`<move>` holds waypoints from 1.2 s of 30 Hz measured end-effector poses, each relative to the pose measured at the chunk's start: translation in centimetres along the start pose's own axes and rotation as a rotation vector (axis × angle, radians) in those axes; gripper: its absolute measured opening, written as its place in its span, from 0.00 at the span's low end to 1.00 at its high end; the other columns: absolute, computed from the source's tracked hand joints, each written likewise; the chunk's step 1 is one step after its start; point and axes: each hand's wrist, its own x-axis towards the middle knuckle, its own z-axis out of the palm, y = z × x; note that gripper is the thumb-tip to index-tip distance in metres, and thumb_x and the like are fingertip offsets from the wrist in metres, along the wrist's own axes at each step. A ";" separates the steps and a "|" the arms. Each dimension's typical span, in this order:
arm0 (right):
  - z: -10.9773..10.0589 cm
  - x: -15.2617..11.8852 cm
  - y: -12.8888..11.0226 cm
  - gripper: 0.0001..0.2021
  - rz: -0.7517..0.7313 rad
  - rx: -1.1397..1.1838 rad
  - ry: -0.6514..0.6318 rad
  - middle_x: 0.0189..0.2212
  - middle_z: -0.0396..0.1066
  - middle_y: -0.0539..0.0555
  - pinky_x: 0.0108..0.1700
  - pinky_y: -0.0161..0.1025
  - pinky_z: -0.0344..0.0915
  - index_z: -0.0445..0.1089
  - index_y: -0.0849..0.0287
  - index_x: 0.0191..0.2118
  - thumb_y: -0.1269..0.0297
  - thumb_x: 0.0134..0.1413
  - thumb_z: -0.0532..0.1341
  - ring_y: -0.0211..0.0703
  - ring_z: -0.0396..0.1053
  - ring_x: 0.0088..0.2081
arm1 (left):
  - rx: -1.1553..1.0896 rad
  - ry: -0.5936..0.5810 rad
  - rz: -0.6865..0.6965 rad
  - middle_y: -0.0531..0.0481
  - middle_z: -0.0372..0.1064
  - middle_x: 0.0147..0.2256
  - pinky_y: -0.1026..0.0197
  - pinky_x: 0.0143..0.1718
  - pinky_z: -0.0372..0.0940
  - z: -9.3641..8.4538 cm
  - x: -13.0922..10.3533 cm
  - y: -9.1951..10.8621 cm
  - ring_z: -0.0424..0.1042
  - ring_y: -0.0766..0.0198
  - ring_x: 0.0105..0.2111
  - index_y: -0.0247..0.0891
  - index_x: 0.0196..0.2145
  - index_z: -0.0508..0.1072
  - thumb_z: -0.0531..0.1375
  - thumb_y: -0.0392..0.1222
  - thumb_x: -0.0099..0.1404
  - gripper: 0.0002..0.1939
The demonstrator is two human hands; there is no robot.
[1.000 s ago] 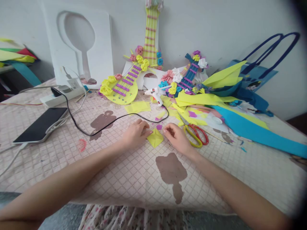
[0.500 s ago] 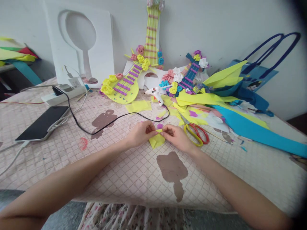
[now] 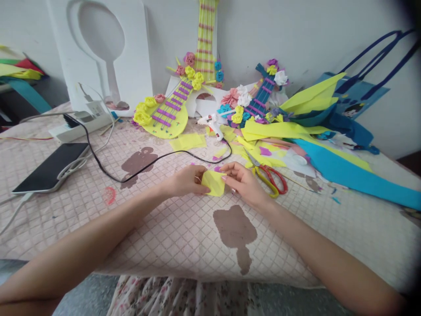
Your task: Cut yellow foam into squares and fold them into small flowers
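Note:
A small piece of yellow crepe paper (image 3: 214, 182) is stretched between my two hands, just above the quilted tablecloth. My left hand (image 3: 188, 180) pinches its left edge between thumb and fingers. At its right edge, my right hand (image 3: 242, 183) grips it with the thumb and index finger. Close by on the right lie scissors (image 3: 269, 180) with one yellow and one red handle. Beyond my hands a white glue gun (image 3: 212, 126) rests on paper scraps, its black cord (image 3: 164, 155) curving off to the left.
A tablet (image 3: 52, 167) and a white power strip (image 3: 80, 124) are at the left. Flower-trimmed yellow (image 3: 169, 114) and blue (image 3: 262, 101) paper guitars stand at the back. Blue crepe strips (image 3: 348, 177) and a blue bag (image 3: 358, 98) occupy the right. A white cut-out board (image 3: 136, 52) leans on the wall.
The yellow paper has turned and now shows a flatter, wider face. My hands have moved slightly apart, and the camera view has shifted a little.

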 end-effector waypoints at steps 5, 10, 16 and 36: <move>-0.2 0.1 0.5 0.12 0.018 -0.013 0.058 0.29 0.63 0.47 0.19 0.30 0.52 0.62 0.56 0.40 0.60 0.51 0.60 0.30 0.56 0.20 | -0.105 0.043 -0.030 0.50 0.71 0.29 0.64 0.28 0.67 -0.7 -0.1 0.3 0.71 0.68 0.27 0.34 0.36 0.67 0.65 0.37 0.49 0.16; -0.5 -0.2 0.3 0.10 -0.046 -0.150 0.034 0.32 0.63 0.49 0.19 0.30 0.54 0.59 0.55 0.42 0.58 0.56 0.56 0.31 0.58 0.21 | -0.163 -0.001 -0.044 0.51 0.72 0.28 0.64 0.29 0.67 -1.3 -0.2 0.3 0.72 0.68 0.27 0.34 0.36 0.68 0.65 0.36 0.49 0.15; -1.6 -0.8 0.2 0.14 -0.552 -0.798 -0.005 0.42 0.61 0.55 0.34 0.39 0.66 0.61 0.53 0.45 0.69 0.52 0.59 0.40 0.64 0.35 | -0.205 -0.025 -0.111 0.50 0.73 0.29 0.64 0.30 0.67 -2.1 -0.5 0.6 0.72 0.68 0.28 0.35 0.36 0.69 0.66 0.36 0.48 0.16; -0.9 -0.9 0.5 0.09 -0.586 -0.992 -0.268 0.38 0.68 0.56 0.38 0.39 0.65 0.69 0.55 0.39 0.67 0.60 0.52 0.43 0.67 0.39 | 0.638 0.102 0.345 0.51 0.69 0.33 0.61 0.37 0.63 -0.3 -2.2 0.9 0.67 0.65 0.34 0.37 0.32 0.70 0.64 0.39 0.51 0.09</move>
